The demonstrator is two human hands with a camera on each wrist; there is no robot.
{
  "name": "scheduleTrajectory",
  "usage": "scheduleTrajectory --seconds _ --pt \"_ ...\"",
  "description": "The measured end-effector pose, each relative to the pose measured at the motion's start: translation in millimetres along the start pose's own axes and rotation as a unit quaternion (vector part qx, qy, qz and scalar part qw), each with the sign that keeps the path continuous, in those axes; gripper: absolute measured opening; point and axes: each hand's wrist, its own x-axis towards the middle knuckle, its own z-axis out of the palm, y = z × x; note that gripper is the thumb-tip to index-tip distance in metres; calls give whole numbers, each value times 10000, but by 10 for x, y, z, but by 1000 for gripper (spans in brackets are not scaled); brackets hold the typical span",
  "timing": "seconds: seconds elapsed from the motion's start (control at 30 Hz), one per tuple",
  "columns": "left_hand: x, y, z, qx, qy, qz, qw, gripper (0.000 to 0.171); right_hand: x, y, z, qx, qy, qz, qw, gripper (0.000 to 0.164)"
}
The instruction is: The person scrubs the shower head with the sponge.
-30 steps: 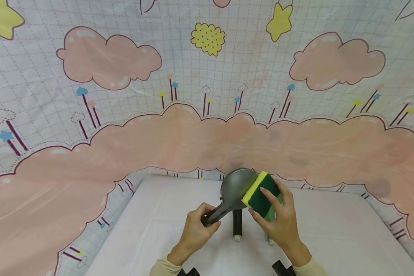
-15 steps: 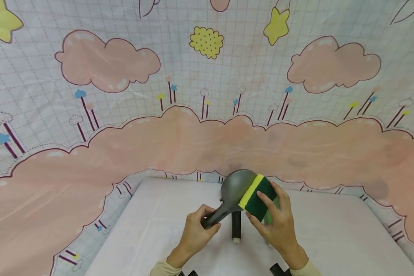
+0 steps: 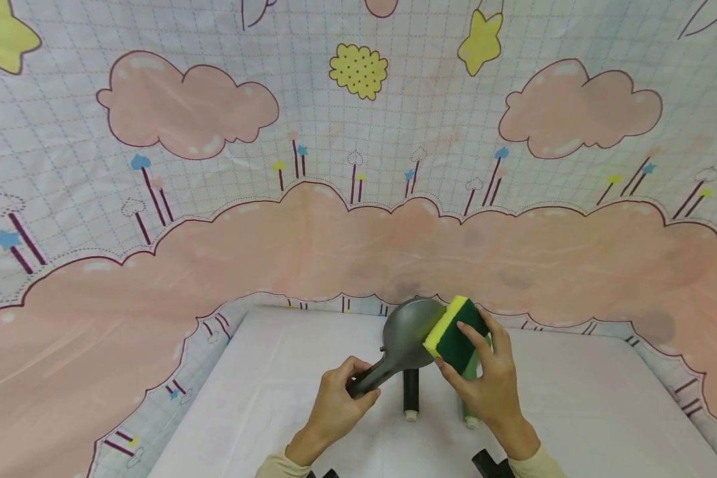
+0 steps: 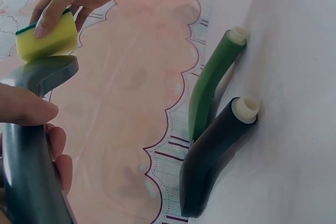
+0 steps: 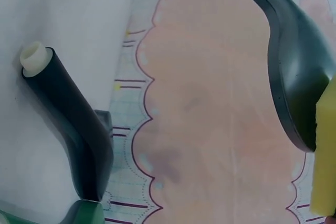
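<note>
My left hand (image 3: pixel 337 405) grips the handle of a dark grey shower head (image 3: pixel 407 332), raised over the white table with its rounded back towards me. My right hand (image 3: pixel 494 385) holds a yellow sponge (image 4: pixel 52 38) with a dark green scouring side (image 3: pixel 461 340). Its yellow face lies against the right part of the shower head's back. The right wrist view shows the sponge (image 5: pixel 325 166) at that curved back, with its right part cut off by the frame. Thumb and fingers of the left hand (image 4: pixel 29 108) wrap the handle in the left wrist view.
A black shower head (image 3: pixel 411 395) lies on the table (image 3: pixel 263 398) below the hands, its white connector towards me. Beside it is a green shower head (image 4: pixel 210 87), partly hidden by the right hand in the head view. A cloud-patterned cloth (image 3: pixel 334 252) hangs behind.
The right hand slid the sponge slightly down and left over the shower head's back, then up and right again. The left hand kept its grip nearly still.
</note>
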Motion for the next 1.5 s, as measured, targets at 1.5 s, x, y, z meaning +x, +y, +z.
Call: scheduleTrajectory --seconds 1.5 --pt "10 -22 23 108 -44 49 9999 39 -13 32 -47 221 -205 160 9994 66"
